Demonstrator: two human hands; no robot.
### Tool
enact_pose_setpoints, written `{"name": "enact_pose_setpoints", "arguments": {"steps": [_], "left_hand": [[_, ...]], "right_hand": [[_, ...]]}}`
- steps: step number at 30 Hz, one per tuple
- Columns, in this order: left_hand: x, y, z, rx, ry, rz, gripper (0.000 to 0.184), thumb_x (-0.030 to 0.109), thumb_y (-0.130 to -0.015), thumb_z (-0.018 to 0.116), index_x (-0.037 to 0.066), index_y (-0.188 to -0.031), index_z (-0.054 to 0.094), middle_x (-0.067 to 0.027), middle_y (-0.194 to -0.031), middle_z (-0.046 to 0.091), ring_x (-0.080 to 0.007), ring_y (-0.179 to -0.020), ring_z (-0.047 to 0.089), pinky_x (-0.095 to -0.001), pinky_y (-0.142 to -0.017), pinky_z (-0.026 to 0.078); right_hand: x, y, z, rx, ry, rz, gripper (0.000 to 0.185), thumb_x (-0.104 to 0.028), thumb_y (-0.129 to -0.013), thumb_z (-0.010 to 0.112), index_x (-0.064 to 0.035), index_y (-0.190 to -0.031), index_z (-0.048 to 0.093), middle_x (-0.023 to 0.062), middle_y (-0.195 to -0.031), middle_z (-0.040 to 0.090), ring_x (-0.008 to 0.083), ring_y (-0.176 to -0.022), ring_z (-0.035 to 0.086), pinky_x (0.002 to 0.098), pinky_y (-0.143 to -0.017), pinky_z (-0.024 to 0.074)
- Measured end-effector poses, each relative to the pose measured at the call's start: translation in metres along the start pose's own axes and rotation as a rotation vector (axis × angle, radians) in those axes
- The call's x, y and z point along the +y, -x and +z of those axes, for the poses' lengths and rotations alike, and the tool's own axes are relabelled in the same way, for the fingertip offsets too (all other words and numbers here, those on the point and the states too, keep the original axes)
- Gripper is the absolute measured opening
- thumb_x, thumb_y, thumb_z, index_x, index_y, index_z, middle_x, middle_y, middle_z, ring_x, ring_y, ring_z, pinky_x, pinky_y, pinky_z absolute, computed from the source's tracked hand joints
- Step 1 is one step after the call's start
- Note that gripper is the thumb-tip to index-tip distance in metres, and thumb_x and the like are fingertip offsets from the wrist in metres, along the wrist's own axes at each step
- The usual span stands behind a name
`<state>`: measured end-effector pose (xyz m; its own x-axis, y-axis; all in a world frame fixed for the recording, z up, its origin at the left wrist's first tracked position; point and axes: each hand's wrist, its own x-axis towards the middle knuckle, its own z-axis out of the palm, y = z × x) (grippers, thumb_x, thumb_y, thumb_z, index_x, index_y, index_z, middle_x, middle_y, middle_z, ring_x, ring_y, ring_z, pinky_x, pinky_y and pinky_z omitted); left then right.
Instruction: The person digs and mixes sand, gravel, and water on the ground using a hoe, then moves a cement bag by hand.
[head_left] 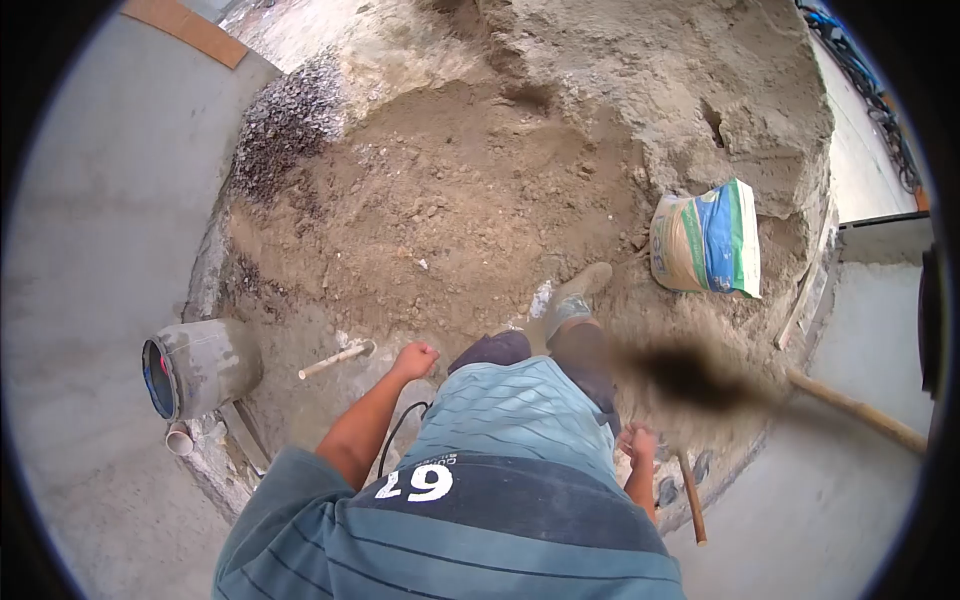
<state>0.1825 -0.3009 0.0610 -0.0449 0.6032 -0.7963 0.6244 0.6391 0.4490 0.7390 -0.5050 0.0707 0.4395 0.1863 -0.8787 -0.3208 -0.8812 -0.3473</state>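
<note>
My left hand (416, 360) hangs beside my left thigh with its fingers curled in, and I see nothing in it. On the other side, my right hand (637, 441) is near my right hip, its fingers bent; whether they hold anything is too small to tell. A wooden handle (336, 359) lies on the ground to the left of my left hand. Another wooden handle (692, 498) is just to the right of my right hand, apart from it. One boot (579, 301) stands forward on the dirt.
Loose soil (430, 220) spreads ahead, with gravel (288, 125) at its upper left. An open bag (706, 240) stands at the right. A grey bucket-like container (205, 368) lies tipped at the left. A dark blurred object (690, 374) and a wooden pole (860, 410) are at the right.
</note>
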Motion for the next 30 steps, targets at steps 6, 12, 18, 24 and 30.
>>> {"name": "enact_pose_setpoints", "arguments": {"steps": [6, 12, 18, 24, 30], "left_hand": [[0.083, -0.034, 0.001, 0.034, 0.037, -0.047, 0.027, 0.030, -0.088, 0.066, 0.004, -0.083, 0.067, -0.0087, -0.072, 0.070, -0.0179, -0.058, 0.067, -0.0333, -0.055, 0.053], [0.222, -0.077, -0.004, -0.020, -0.064, -0.086, 0.027, 0.029, -0.090, 0.065, 0.003, -0.086, 0.066, -0.0076, -0.071, 0.069, -0.0160, -0.055, 0.063, -0.0319, -0.054, 0.052], [0.379, -0.134, 0.000, -0.029, 0.114, 0.153, 0.020, 0.022, -0.093, 0.063, 0.002, -0.091, 0.063, -0.0069, -0.072, 0.067, -0.0134, -0.056, 0.061, -0.0281, -0.053, 0.050], [0.508, -0.166, 0.023, -0.121, -0.027, 0.269, 0.018, 0.022, -0.095, 0.063, 0.004, -0.093, 0.063, -0.0062, -0.076, 0.067, -0.0122, -0.061, 0.062, -0.0262, -0.054, 0.051], [0.640, -0.197, 0.057, -0.262, -0.252, 0.390, 0.017, 0.021, -0.096, 0.063, 0.004, -0.093, 0.063, -0.0051, -0.077, 0.067, -0.0105, -0.061, 0.061, -0.0257, -0.055, 0.049]], "right_hand": [[-0.008, -0.092, 0.015, -0.073, 0.180, -0.087, 0.029, -0.017, -0.087, 0.052, -0.0095, -0.112, 0.064, 0.0094, -0.099, 0.069, 0.0201, -0.070, 0.065, 0.0364, -0.056, 0.0532], [-0.143, -0.108, 0.010, -0.063, 0.031, 0.071, 0.027, -0.019, -0.088, 0.055, -0.0095, -0.110, 0.067, 0.0082, -0.088, 0.069, 0.0178, -0.065, 0.063, 0.0347, -0.054, 0.0513], [-0.252, -0.223, -0.033, -0.067, -0.257, -0.076, 0.041, -0.020, -0.092, 0.062, -0.0039, -0.129, 0.056, 0.0088, -0.108, 0.067, 0.0179, -0.071, 0.066, 0.0334, -0.057, 0.0536], [-0.385, -0.139, -0.058, 0.087, -0.376, -0.327, 0.046, -0.024, -0.089, 0.070, -0.0038, -0.128, 0.057, 0.0085, -0.109, 0.067, 0.0186, -0.076, 0.068, 0.0321, -0.058, 0.0533], [-0.277, -0.143, -0.007, 0.189, -0.649, 0.089, 0.038, -0.027, -0.089, 0.068, -0.0086, -0.122, 0.062, 0.0068, -0.106, 0.068, 0.0191, -0.076, 0.068, 0.0337, -0.057, 0.0534]]}}
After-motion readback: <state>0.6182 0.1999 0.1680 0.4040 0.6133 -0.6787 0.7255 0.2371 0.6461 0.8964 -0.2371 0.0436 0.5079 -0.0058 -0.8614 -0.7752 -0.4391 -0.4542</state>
